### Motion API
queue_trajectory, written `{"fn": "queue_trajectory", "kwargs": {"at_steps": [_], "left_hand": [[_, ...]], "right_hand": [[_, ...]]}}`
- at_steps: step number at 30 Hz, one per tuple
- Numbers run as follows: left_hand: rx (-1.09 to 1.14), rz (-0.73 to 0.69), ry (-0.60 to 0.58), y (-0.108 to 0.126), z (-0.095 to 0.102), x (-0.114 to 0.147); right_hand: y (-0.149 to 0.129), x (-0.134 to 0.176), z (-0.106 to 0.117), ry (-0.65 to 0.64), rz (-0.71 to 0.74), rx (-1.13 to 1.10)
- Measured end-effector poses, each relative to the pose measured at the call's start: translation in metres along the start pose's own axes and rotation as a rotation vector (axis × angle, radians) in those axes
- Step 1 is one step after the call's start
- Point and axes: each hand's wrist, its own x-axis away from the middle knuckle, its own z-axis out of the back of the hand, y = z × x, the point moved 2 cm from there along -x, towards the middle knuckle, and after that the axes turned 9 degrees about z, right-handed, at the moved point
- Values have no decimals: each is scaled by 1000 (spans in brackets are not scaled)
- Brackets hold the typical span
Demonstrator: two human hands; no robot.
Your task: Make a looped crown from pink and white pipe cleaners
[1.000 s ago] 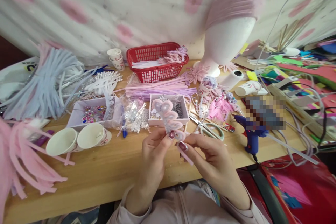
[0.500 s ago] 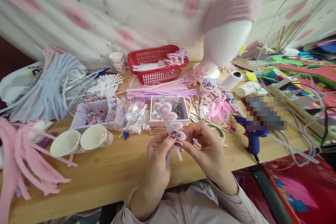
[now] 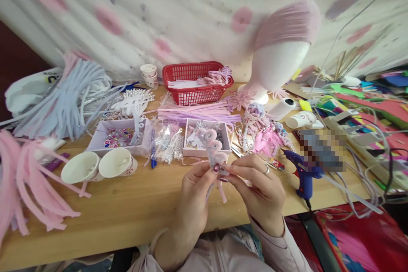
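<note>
Nearer me than the red basket (image 3: 198,98), my left grip (image 3: 195,197) and right grip (image 3: 263,189) (with a ring (image 3: 267,170)) both pinch closed on a looped pink fuzzy piece (image 3: 214,145).

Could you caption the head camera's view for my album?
Left hand and right hand pinch a looped, fuzzy pink-and-grey piece above a wooden table, with a red basket beyond.

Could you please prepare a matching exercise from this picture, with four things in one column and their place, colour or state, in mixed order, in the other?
1. looped piece
2. glue gun
3. basket
4. mannequin head

A. red
B. wearing a pink covering
C. held by left hand and right hand
D. dark blue

Pairs: 1-C, 2-D, 3-A, 4-B
</note>
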Motion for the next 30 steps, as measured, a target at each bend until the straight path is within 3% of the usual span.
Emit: {"fn": "queue_trajectory", "kwargs": {"at_steps": [7,12,21,30], "left_hand": [[179,2,-84,-16,-2,-4],[272,111,-99,-19,-2,-5],[268,169,-133,-25,3,-8],[249,134,-116,-24,4,-9]], "right_hand": [[4,-2,6,31,92,39],[2,-8,10,-9,146,42],[3,-8,14,-56,42,-4],[4,-7,14,-49,13,-38]]}}
